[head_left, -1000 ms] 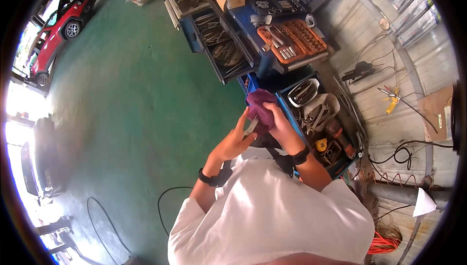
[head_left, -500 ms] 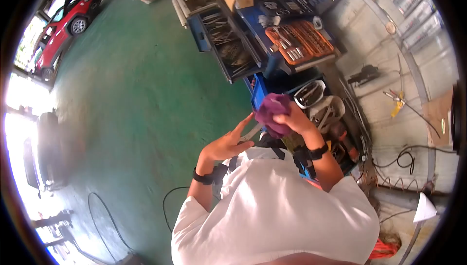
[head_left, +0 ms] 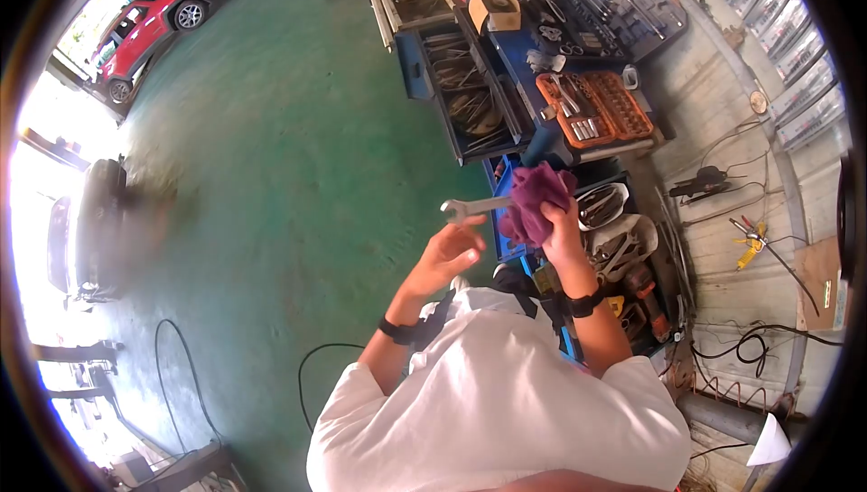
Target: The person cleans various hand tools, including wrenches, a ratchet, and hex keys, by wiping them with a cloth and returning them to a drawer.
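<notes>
A crumpled purple cloth [head_left: 539, 203] is bunched in my right hand [head_left: 564, 232], whose fingers close round it. Out of the cloth's left side sticks a metal wrench [head_left: 476, 208], its open jaw pointing left over the green floor. The part of the wrench inside the cloth is hidden. My left hand [head_left: 452, 253] is just below the wrench's jaw end, fingers partly bent and apart; whether a fingertip touches the metal is unclear. Black bands circle both wrists.
Beyond my hands are an open drawer of tools [head_left: 465, 99] and an orange socket case [head_left: 591, 108]. At the right, a lower drawer holds tools, a white container [head_left: 602, 207] and a red-grey power tool [head_left: 646, 293]. A red car [head_left: 163, 18] stands far left.
The cloth has shifted up and right with my right hand. The wrench, mostly covered before, now shows more of its length. My left hand has moved right and its fingers have bent. The view has turned.
</notes>
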Tool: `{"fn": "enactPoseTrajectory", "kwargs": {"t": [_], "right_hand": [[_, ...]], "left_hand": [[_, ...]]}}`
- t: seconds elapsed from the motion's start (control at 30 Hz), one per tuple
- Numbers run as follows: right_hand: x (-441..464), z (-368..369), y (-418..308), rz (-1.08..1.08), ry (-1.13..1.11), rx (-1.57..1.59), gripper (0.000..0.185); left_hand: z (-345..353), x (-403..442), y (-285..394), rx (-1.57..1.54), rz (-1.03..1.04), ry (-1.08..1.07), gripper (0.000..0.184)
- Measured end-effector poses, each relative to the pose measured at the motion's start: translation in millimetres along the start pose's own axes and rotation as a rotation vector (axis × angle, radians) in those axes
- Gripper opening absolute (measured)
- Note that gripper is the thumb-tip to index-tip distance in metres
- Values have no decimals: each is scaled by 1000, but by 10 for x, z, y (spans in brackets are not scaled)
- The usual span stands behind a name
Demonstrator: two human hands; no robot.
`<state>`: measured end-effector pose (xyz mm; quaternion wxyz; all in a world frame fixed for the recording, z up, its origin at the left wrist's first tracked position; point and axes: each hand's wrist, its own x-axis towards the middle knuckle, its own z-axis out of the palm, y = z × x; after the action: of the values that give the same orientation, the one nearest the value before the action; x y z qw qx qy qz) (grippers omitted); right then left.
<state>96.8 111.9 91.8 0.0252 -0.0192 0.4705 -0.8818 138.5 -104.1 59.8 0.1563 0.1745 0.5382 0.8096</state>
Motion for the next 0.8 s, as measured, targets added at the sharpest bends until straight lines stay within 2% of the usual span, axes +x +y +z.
{"fn": "enactPoseTrajectory", "kwargs": {"t": [0.07,0.1,0.13,0.2,0.33,0.4,0.5,0.53,0.63,0.73,0.8], "right_hand": [[-11,135,44,-54,-75,-162,34],[-41,155,103,13,-66,-269,36],[-39,155,199,11,-107,-341,38],[-48,139,282,8,-170,-288,38],[-51,72,243,54,-302,-357,37],[-49,41,147,26,-443,-543,38],[-87,-81,62,52,-476,-630,39],[-108,-126,24,62,-493,-628,39],[-164,-265,-31,64,-366,-452,42],[-220,-359,-91,138,-412,-439,44],[-269,-310,-153,169,-445,-463,39]], "left_hand": [[147,7,-76,-23,108,214,44],[165,10,-139,-7,172,270,37],[147,-13,-171,-3,174,279,37],[116,-31,-213,-164,93,413,34],[181,-148,-198,-125,125,525,37],[152,-176,-110,-21,126,520,37],[182,-170,100,123,124,463,35],[222,-168,155,173,125,400,35],[377,-154,245,173,88,394,35],[516,-155,201,195,56,379,34],[611,-188,175,314,7,415,33]]}}
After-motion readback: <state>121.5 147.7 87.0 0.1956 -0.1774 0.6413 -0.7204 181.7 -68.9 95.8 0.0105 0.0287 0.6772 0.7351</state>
